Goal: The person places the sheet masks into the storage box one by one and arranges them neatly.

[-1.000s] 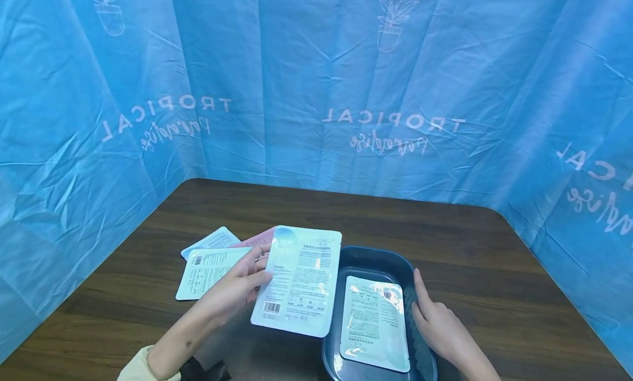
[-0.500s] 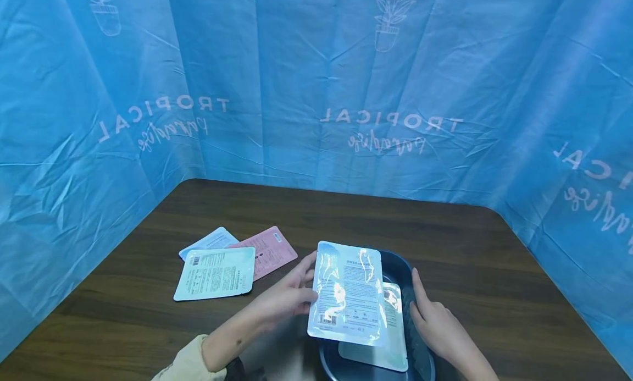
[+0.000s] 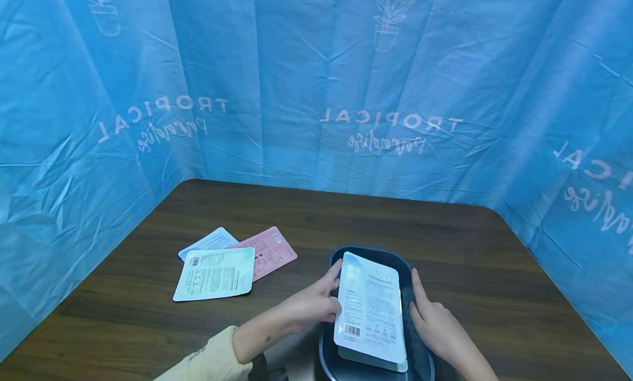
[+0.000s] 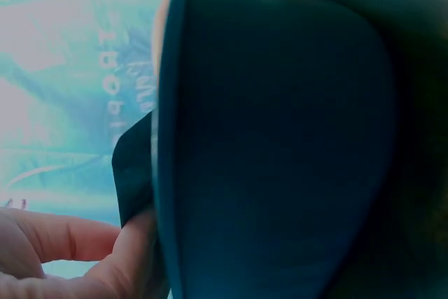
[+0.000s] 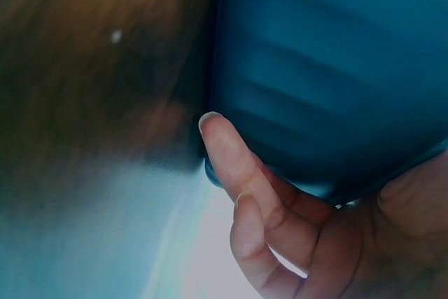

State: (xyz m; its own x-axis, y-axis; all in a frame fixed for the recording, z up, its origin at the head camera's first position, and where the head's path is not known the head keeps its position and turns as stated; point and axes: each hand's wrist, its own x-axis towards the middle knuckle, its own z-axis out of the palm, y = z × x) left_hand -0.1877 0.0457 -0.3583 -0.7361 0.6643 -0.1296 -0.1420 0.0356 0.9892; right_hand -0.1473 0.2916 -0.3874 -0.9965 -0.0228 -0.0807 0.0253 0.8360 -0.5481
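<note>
The left hand [image 3: 315, 300] pinches a pale packet [image 3: 372, 307] by its left edge, over the blue tub [image 3: 386, 257]; the right hand [image 3: 437, 325], fingers partly hidden, seems to grip the tub's right rim, steadying it.

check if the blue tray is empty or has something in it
Not empty: in the head view, a pale green packet shows inside the tray, partly covered by the whitish packet the left hand holds.

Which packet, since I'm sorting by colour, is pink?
The rightmost packet of the overlapping three; the bluish packet and greenish packet lie further left.
</note>
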